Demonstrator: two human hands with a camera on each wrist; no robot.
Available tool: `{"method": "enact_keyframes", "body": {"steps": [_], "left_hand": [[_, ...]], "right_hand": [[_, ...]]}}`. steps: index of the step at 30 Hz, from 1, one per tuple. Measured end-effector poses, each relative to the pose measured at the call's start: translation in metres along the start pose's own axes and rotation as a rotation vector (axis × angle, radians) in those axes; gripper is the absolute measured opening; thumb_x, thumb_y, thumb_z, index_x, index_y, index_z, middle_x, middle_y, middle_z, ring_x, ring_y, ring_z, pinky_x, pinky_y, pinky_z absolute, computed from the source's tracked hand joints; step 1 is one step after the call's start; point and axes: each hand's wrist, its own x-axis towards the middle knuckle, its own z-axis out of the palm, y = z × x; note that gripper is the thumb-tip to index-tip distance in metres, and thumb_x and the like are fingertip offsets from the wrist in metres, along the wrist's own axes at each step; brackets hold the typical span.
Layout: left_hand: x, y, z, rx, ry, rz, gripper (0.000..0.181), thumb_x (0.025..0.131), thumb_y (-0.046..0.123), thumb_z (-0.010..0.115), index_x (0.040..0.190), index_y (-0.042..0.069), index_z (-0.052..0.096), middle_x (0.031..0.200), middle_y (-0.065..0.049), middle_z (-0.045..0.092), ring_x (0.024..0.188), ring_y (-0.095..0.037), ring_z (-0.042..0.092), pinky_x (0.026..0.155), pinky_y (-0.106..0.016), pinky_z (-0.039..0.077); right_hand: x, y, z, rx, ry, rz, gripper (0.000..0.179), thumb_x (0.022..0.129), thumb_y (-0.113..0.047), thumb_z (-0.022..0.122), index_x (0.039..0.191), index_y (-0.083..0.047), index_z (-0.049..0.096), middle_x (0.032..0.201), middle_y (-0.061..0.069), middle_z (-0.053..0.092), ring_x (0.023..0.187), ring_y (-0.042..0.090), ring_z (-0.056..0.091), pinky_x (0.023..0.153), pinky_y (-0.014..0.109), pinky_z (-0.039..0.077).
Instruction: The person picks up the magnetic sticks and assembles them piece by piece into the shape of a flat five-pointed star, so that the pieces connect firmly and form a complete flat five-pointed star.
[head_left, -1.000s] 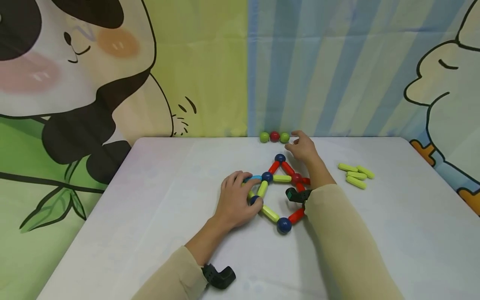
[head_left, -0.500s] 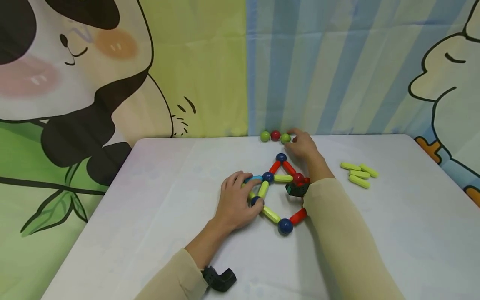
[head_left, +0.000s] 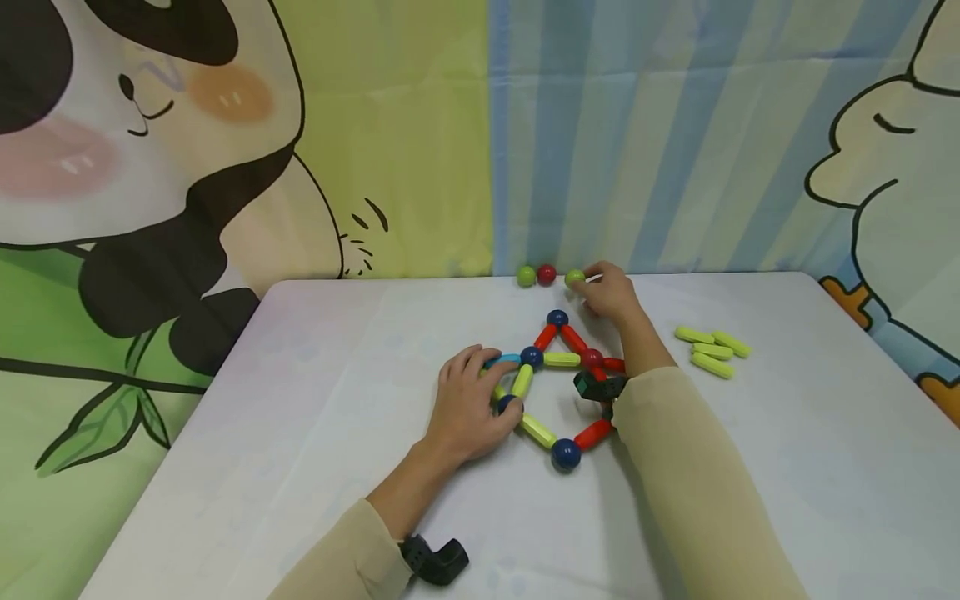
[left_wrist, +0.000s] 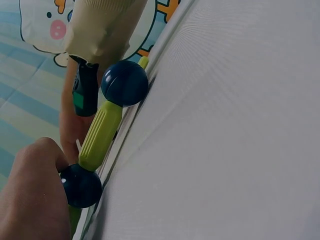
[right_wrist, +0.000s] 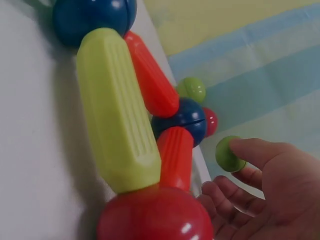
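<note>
My right hand (head_left: 611,293) pinches a green ball (head_left: 574,278) between thumb and finger at the table's far edge; the right wrist view shows the green ball (right_wrist: 229,154) at the fingertips. Beside it sit a red ball (head_left: 546,274) and another green ball (head_left: 527,276). My left hand (head_left: 468,408) grips the left side of a ball-and-stick frame, thumb at a blue ball (head_left: 507,405) and fingers over a blue stick (head_left: 504,359). Part of the frame is hidden under that hand. Its other parts include yellow-green sticks (head_left: 538,431), red sticks (head_left: 592,434) and a near blue ball (head_left: 566,455).
Several loose yellow-green sticks (head_left: 712,350) lie to the right on the white table (head_left: 315,400). Behind the far edge hangs a printed cloth (head_left: 420,142). My right forearm and wrist camera (head_left: 598,387) pass over the frame's right side and hide some of it.
My right hand has closed its fingers on the rightmost green ball and drawn it slightly right, away from the red ball. The left hand stays in place on the frame.
</note>
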Motion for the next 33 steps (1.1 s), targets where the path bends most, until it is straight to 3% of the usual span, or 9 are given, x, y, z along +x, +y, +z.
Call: {"method": "enact_keyframes", "body": {"steps": [8,16,22,33], "left_hand": [[0.0,0.0,-0.002,-0.004,-0.01,-0.002,0.048,0.087,0.036,0.057,0.131,0.02,0.069,0.142,-0.008,0.058,0.142,-0.035,0.042,0.117,-0.062,0.031],[0.001,-0.001,-0.004,-0.018,0.006,0.002,0.047,0.087,0.035,0.057,0.129,0.018,0.07,0.141,-0.01,0.059,0.142,-0.036,0.042,0.117,-0.064,0.03],[0.0,0.0,-0.001,-0.032,-0.012,-0.01,0.048,0.087,0.036,0.057,0.13,0.018,0.07,0.142,-0.009,0.058,0.143,-0.036,0.041,0.118,-0.063,0.029],[0.0,-0.002,-0.002,-0.023,-0.03,-0.022,0.048,0.088,0.036,0.057,0.132,0.019,0.069,0.144,-0.009,0.057,0.144,-0.035,0.039,0.119,-0.062,0.027]], "right_hand": [[-0.022,0.0,-0.012,0.132,-0.013,-0.009,0.066,0.102,-0.043,0.06,0.151,-0.004,0.041,0.148,0.021,0.053,0.12,0.037,0.065,0.102,0.045,0.056],[-0.04,0.005,-0.021,0.207,0.01,-0.036,0.066,0.102,-0.045,0.06,0.15,-0.004,0.042,0.143,0.019,0.055,0.118,0.037,0.065,0.098,0.042,0.058],[-0.054,0.014,-0.023,0.191,-0.006,-0.064,0.066,0.101,-0.048,0.06,0.149,-0.005,0.043,0.139,0.021,0.058,0.116,0.038,0.066,0.091,0.036,0.061],[-0.087,0.032,-0.028,0.082,-0.008,-0.129,0.066,0.1,-0.051,0.062,0.146,-0.006,0.047,0.133,0.02,0.059,0.108,0.036,0.069,0.088,0.037,0.061]]}}
